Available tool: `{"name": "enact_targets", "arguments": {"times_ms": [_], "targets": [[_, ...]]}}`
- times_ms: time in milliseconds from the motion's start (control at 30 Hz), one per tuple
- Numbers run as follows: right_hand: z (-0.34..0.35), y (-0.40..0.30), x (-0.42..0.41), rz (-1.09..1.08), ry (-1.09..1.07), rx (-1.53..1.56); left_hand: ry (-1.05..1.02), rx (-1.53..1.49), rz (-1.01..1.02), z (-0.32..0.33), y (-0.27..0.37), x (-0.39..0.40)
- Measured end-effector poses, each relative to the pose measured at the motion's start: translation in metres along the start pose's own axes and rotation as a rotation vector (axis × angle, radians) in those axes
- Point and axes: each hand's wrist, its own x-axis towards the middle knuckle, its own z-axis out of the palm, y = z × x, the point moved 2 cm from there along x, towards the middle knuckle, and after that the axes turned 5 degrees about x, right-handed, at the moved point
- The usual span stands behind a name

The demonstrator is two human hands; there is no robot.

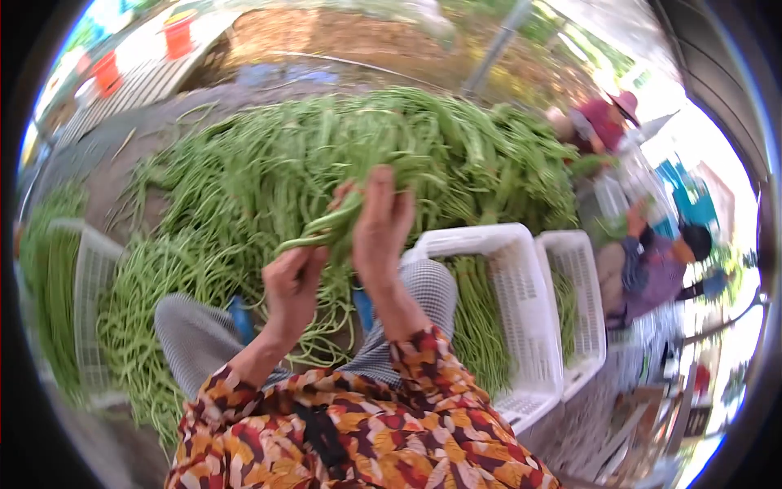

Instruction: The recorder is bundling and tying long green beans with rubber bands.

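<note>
Between my two hands is a bunch of green yardlong beans (pixel 338 221), raised in front of my knees. My right hand (pixel 382 235) grips it from the right side, fingers pointing up and partly hidden behind the beans. At the bunch's lower left end, the fingers of my left hand (pixel 294 278) pinch the bean tips. A large heap of yardlong beans (pixel 366 131) spreads over the ground beyond my hands. More loose beans (pixel 153 318) lie in a tangle at my left knee and between my feet.
A white plastic crate (pixel 528 312) holding long beans stands against my right knee, with a second white crate (pixel 589 305) beside it. Another white crate (pixel 95 312) with beans is at far left. Two people (pixel 602 125), (pixel 657 275) sit at the right. Orange buckets (pixel 178 36) stand at upper left.
</note>
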Motion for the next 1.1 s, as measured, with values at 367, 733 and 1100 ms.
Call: {"name": "enact_targets", "arguments": {"times_ms": [367,733,1100], "targets": [[0.020,0.008,-0.041,0.180,-0.362,-0.026,-0.017,-0.212,-0.115,-0.045,-0.001,-0.006],[0.021,0.003,-0.082,0.104,-0.521,-0.168,0.154,-0.161,0.275,-0.074,0.022,0.016],[0.041,-0.021,-0.084,0.070,-0.202,-0.061,0.205,0.052,0.432,-0.076,0.045,0.000]]}}
